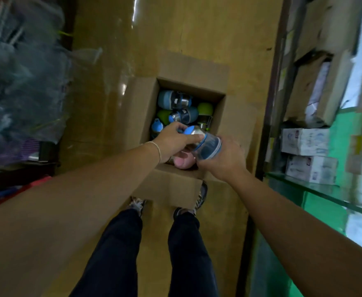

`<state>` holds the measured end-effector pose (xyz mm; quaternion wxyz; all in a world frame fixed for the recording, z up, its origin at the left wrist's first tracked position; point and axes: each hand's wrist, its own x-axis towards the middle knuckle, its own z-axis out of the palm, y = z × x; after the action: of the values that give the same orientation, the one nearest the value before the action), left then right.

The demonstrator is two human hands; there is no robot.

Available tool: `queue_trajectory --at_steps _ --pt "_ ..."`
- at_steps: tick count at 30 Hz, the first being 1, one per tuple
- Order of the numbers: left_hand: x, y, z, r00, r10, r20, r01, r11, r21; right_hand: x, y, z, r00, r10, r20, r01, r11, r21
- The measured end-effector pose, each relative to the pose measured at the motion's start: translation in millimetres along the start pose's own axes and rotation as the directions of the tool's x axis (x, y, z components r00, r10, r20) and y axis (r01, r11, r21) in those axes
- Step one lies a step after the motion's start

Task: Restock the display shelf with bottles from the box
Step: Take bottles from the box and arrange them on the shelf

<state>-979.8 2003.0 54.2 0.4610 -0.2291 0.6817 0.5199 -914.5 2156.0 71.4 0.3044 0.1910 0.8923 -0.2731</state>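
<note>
The glass display shelf runs along the right, near the open box on the floor, which holds more bottles in blue, green and pink. One blue bottle lies sideways just above the box's near end, the left hand wrapped round its cap end, the right hand round its clear base, both sets of fingers clamped on it. Best to let the right hand take it fully, turn it upright, then lift it clear of the glass edge

Glossy brown floor: open cardboard box sits on it, flaps spread. Two shoes at its near flap. Glass shelf to the right carries stacked white cartons.
</note>
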Motion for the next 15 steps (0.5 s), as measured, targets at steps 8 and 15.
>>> queue_trajectory --at_steps 8,15 --pt "-133.7 70.5 -10.9 0.957 0.290 0.029 -0.291 0.944 0.158 -104.8 -46.6 -79.6 0.977 0.005 -0.215 0.017 0.995 0.099" --pt "-248.6 134.3 -24.5 0.858 0.468 0.209 -0.507 0.835 0.214 -204.7 -98.3 -135.4 0.900 0.064 -0.431 0.023 0.981 0.193"
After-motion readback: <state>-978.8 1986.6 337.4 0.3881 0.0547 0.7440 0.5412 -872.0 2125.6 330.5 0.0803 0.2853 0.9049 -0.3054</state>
